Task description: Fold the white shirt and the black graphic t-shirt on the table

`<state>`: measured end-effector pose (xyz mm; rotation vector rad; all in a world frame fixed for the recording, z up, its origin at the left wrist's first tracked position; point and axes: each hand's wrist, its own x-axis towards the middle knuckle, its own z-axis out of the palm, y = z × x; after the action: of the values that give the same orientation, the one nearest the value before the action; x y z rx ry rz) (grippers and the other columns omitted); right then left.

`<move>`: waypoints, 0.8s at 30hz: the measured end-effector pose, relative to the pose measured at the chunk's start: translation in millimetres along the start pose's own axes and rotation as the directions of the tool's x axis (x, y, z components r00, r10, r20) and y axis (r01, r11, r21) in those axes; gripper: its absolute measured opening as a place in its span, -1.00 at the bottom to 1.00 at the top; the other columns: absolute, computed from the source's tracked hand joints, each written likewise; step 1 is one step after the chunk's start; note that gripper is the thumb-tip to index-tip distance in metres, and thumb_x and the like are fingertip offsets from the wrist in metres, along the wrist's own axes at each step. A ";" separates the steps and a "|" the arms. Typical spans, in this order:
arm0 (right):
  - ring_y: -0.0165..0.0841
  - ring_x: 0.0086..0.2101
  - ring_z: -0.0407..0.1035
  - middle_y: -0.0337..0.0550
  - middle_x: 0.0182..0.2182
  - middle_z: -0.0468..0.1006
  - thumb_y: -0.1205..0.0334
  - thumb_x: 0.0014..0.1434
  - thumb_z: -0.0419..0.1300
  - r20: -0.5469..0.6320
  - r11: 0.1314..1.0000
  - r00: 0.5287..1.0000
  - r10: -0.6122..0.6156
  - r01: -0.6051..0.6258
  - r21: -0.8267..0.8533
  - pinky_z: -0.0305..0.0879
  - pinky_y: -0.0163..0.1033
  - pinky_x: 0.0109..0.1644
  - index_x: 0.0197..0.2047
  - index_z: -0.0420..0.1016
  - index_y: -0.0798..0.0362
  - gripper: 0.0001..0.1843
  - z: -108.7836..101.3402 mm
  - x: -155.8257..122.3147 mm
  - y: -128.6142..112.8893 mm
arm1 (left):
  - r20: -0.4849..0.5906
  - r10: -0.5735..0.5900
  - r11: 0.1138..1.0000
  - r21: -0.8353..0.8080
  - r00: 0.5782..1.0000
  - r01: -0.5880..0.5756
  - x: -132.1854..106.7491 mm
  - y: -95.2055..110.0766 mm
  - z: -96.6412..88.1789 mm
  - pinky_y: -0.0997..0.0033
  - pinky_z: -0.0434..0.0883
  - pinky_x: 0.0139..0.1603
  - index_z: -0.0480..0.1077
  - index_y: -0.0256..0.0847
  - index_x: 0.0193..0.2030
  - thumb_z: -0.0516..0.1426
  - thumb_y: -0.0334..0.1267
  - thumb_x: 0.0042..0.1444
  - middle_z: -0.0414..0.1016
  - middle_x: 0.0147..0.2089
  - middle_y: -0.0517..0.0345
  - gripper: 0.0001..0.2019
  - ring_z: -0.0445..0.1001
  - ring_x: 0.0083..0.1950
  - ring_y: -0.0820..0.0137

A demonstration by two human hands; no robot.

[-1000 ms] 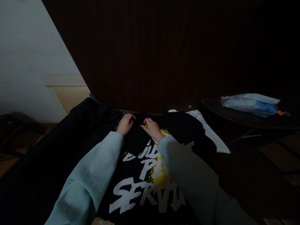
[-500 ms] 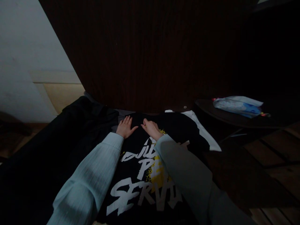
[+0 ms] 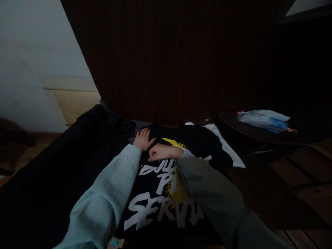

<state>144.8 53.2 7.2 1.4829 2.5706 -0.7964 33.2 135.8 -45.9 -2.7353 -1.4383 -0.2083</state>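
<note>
The black shirt (image 3: 153, 188), seen from where I stand, is matt cloth bearing a flat-looking print (image 3: 176, 194), the sleeves (image 3: 103, 193) finely lined woven cloth, the panel (image 3: 160, 62) dark, smooth-looking grained wood, and the packet (image 3: 263, 120) crinkled, slightly glossy plastic.

Plastic packet (image 3: 264, 120), dark panel (image 3: 168, 62), pale wall (image 3: 31, 41)

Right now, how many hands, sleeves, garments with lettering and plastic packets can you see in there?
Hands, left hand and right hand: 2
Left sleeve and right sleeve: 2
Lettered garment: 1
Plastic packet: 1
Total: 6
</note>
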 end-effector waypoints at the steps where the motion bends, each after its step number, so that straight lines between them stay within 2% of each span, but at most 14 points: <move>1: -0.52 -0.55 0.27 -0.30 -0.60 0.44 0.14 0.08 0.10 0.033 1.000 0.999 0.007 -0.006 -0.025 0.07 -0.44 -0.46 -0.46 0.46 0.10 -0.77 2.0 0.8 -4.6 | -0.007 0.001 1.000 -0.002 1.000 -0.001 -0.2 0.4 -0.6 0.15 0.03 0.22 0.06 -0.39 0.22 -0.18 -0.03 0.16 0.00 0.29 -0.14 -0.42 -0.05 0.31 0.22; 4: -0.45 -0.50 0.31 -0.24 -0.50 0.49 0.18 0.04 0.10 0.008 0.987 0.998 0.065 -0.063 -0.146 0.07 -0.39 -0.47 -0.43 0.49 0.07 -0.81 6.1 2.5 -14.0 | -0.008 0.006 1.000 -0.002 1.000 -0.006 -0.7 1.3 -2.1 0.15 0.04 0.21 0.06 -0.36 0.22 -0.17 -0.01 0.16 0.01 0.29 -0.13 -0.41 -0.03 0.31 0.23; 6: -0.40 -0.47 0.33 -0.19 -0.45 0.50 0.17 0.07 0.07 0.012 0.980 0.998 0.056 -0.053 -0.191 0.11 -0.36 -0.44 -0.39 0.48 0.07 -0.79 8.4 1.0 -15.2 | -0.005 0.006 1.000 0.005 1.000 -0.006 -0.8 1.5 -3.1 0.16 0.05 0.21 0.07 -0.36 0.22 -0.18 -0.01 0.16 0.01 0.29 -0.13 -0.41 -0.03 0.30 0.23; 9: -0.39 -0.39 0.33 -0.11 -0.36 0.48 0.20 0.17 -0.02 -0.024 0.975 0.998 -0.053 0.046 -0.217 0.18 -0.32 -0.31 -0.32 0.44 0.11 -0.76 17.1 -8.6 -10.2 | -0.004 0.005 1.000 0.015 1.000 -0.005 -0.6 1.7 -4.7 0.16 0.05 0.20 0.07 -0.36 0.22 -0.18 -0.01 0.15 0.02 0.29 -0.12 -0.42 -0.02 0.30 0.23; 12: -0.40 -0.28 0.30 -0.08 -0.28 0.43 0.32 0.18 -0.02 -0.166 0.972 0.974 -0.156 0.121 -0.201 0.19 -0.31 -0.15 -0.25 0.38 0.13 -0.82 31.8 -26.0 -2.3 | -0.003 0.004 1.000 0.023 1.000 -0.004 -0.3 2.1 -5.5 0.15 0.06 0.20 0.08 -0.36 0.22 -0.18 -0.01 0.16 0.03 0.28 -0.13 -0.42 -0.01 0.30 0.22; 15: -0.39 -0.18 0.27 -0.07 -0.21 0.41 0.32 0.12 0.07 -0.218 0.976 0.952 -0.214 0.200 -0.085 0.16 -0.29 -0.03 -0.16 0.35 0.15 -0.80 36.3 -49.5 4.4 | -0.014 0.012 1.000 0.024 1.000 -0.012 0.2 2.2 -4.7 0.13 0.08 0.19 0.08 -0.37 0.21 -0.18 -0.02 0.15 0.05 0.28 -0.13 -0.42 0.02 0.29 0.20; 18: -0.44 -0.13 0.29 -0.10 -0.14 0.42 0.22 0.15 0.05 -0.207 0.947 0.949 -0.238 0.274 0.167 0.18 -0.34 -0.02 -0.06 0.32 0.12 -0.71 19.4 -81.9 13.8 | -0.014 0.012 1.000 0.028 1.000 -0.011 1.2 1.5 -4.1 0.13 0.08 0.18 0.07 -0.41 0.22 -0.18 -0.02 0.15 0.05 0.28 -0.14 -0.41 0.02 0.29 0.20; 20: -0.46 -0.16 0.33 -0.14 -0.16 0.44 0.20 0.18 -0.01 -0.282 0.939 0.954 -0.100 0.184 0.291 0.22 -0.36 -0.07 -0.06 0.33 0.10 -0.71 3.1 -109.9 27.1 | -0.010 0.011 0.999 0.036 1.000 -0.011 1.7 1.2 -4.3 0.13 0.09 0.18 0.07 -0.41 0.22 -0.19 -0.02 0.15 0.03 0.28 -0.13 -0.40 0.01 0.29 0.21; 21: -0.46 -0.17 0.33 -0.15 -0.17 0.45 0.19 0.18 -0.01 -0.369 0.940 0.929 0.016 0.112 0.323 0.22 -0.35 -0.08 -0.09 0.35 0.09 -0.72 -3.5 -125.8 36.7 | -0.007 0.011 0.999 0.042 1.000 -0.011 1.9 1.2 -4.6 0.13 0.09 0.18 0.07 -0.40 0.22 -0.19 -0.02 0.15 0.03 0.28 -0.12 -0.40 0.01 0.29 0.21; 22: -0.45 -0.21 0.35 -0.15 -0.20 0.46 0.19 0.16 -0.01 -0.475 0.936 0.866 0.153 0.026 0.351 0.24 -0.34 -0.12 -0.12 0.36 0.10 -0.73 -7.9 -142.8 48.0 | -0.006 0.013 0.999 0.046 1.000 -0.012 1.9 1.5 -4.8 0.13 0.09 0.18 0.07 -0.38 0.22 -0.20 -0.01 0.15 0.03 0.28 -0.12 -0.41 0.01 0.29 0.21; 24: -0.41 -0.22 0.36 -0.14 -0.25 0.48 0.23 0.15 -0.04 -0.583 0.904 0.721 0.375 -0.146 0.401 0.24 -0.30 -0.11 -0.17 0.38 0.10 -0.74 -8.7 -179.0 73.6 | -0.003 0.017 0.998 0.054 1.000 -0.017 2.0 2.6 -4.9 0.12 0.10 0.18 0.09 -0.36 0.21 -0.20 -0.01 0.15 0.05 0.28 -0.12 -0.41 0.02 0.28 0.21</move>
<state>302.4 -54.5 40.3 2.5746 2.6090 -0.8005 36.0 135.4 -40.7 -2.7013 -1.3981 -0.1709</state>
